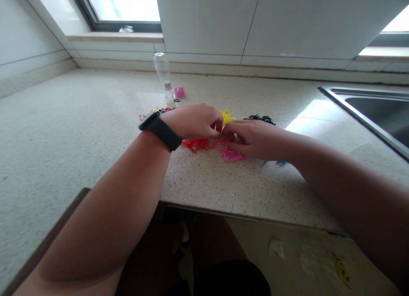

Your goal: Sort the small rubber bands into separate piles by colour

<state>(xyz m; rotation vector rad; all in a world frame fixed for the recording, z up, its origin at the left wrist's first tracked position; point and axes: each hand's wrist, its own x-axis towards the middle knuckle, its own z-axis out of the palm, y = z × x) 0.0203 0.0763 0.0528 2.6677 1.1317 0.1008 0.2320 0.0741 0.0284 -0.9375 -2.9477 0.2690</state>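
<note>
Small elastic bands lie sorted by colour on the speckled counter. My left hand [200,121], with a dark watch on the wrist, is closed in a pinch above the red bands [196,145]. Meeting it at the fingertips, my right hand [251,136] has its fingers curled over the pink bands [233,154]. Whatever sits between the fingers is too small and hidden to make out. Yellow bands [227,116] and black bands [260,118] lie behind the hands. A mixed-colour pile [159,110] is partly covered by my left hand, and a few blue bands [281,162] show below my right forearm.
Toward the back stands a clear bottle [162,72], apparently upside down, beside a small pink item [180,91]. A metal sink [377,113] is set into the counter [204,181] at the right. The counter's front edge runs close to my body.
</note>
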